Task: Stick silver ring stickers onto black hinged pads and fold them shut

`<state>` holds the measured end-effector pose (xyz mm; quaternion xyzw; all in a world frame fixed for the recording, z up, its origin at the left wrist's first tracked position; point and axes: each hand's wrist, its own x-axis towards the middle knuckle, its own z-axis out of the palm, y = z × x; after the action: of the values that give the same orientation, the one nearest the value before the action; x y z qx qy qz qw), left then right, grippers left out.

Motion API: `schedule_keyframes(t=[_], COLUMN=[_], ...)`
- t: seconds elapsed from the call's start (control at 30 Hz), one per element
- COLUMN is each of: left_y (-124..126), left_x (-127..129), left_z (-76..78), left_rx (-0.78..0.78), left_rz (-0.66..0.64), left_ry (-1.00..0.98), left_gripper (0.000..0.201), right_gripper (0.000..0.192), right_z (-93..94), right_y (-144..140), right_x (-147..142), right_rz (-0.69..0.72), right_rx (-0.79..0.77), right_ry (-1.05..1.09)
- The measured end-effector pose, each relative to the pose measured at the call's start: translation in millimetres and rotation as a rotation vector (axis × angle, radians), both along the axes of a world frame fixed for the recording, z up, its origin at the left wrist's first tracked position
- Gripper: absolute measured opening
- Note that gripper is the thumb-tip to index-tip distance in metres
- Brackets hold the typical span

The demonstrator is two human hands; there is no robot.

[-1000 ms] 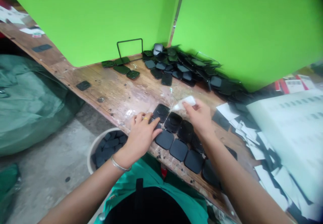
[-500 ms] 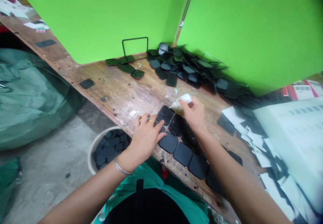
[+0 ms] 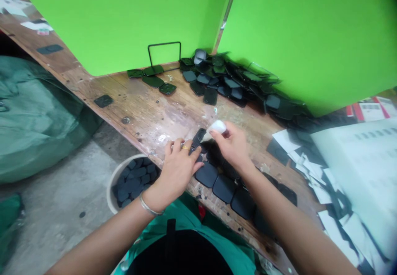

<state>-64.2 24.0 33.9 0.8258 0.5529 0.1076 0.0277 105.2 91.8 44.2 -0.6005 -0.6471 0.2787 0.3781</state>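
My right hand (image 3: 234,147) is closed around a small white squeeze bottle (image 3: 218,126), tilted so that its pale nozzle points down and left. The nozzle tip is over a ridged black square piece (image 3: 200,136) on the bench; whether it touches is hard to tell. Fingers spread, my left hand (image 3: 179,163) lies over the near-left side of that piece, its fingertips on or beside it. Close by, a row of smooth black square pieces (image 3: 223,188) runs along the bench's front edge. A second row behind it is partly covered by my right hand and forearm.
Black pieces are heaped (image 3: 231,82) against green panels (image 3: 124,22) at the back of the wooden bench (image 3: 142,109). A thin black wire frame (image 3: 164,43) stands there. Below the edge, a round bin (image 3: 111,184) contains black pieces. White scraps (image 3: 325,221) lie at right.
My right hand has moved left with the white bottle, bringing the nozzle across the ridged black piece toward my left hand. My left hand has stayed in place.
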Motion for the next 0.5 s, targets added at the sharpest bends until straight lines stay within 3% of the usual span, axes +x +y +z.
schedule_keyframes(t=[0.2,0.5], left_y=[-0.5,-2.2], left_x=[0.6,0.4], left_z=[-1.7,-4.6], left_rx=[0.010,0.040], left_rz=[0.009,0.011], left_ry=[-0.001,0.006], left_gripper=[0.039,0.038], right_gripper=[0.018,0.017], right_z=[-6.5,-3.0], right_y=[23.8,24.7], right_x=[-12.8,14.8], right_rz=[0.001,-0.071], right_rx=[0.120,0.102], right_ry=[-0.057,-0.111])
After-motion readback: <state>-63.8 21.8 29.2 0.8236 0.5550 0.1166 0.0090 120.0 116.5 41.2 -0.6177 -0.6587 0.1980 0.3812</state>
